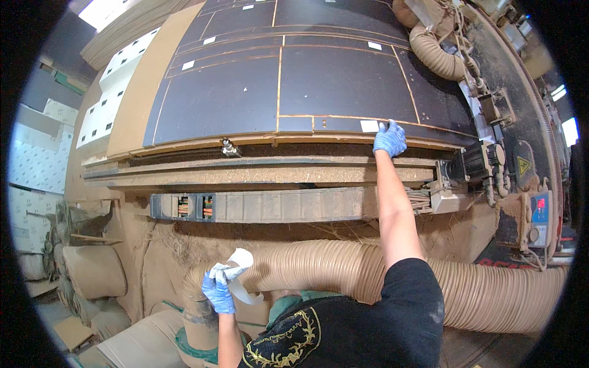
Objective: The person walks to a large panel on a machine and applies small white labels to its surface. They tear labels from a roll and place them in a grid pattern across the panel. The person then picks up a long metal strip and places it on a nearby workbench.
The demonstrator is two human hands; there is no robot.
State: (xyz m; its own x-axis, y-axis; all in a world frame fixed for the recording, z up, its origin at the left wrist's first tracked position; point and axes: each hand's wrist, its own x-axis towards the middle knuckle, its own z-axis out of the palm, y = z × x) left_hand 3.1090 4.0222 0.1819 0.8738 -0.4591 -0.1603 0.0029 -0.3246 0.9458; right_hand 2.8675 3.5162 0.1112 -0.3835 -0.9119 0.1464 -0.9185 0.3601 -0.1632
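Note:
My left hand [219, 291], in a blue glove, is closed on a curled strip of white labels [244, 258]; one end of it hangs down below the fingers. My right hand [390, 138], also gloved in blue, reaches far forward over the near edge of a dark sheet [340, 76] cut into panels. Its fingers are stretched out and lie on a narrow panel, beside a white label [369, 126]. Other white labels [188, 65] sit on panels farther back. Pale cut lines run between the panels.
A machine beam [276, 173] and a cable chain [288, 205] cross in front of the sheet. Below them lies a thick ribbed hose [319, 265]. On the right are a motor unit [481, 162] and a control box [540, 211]. Sawdust covers much of the floor.

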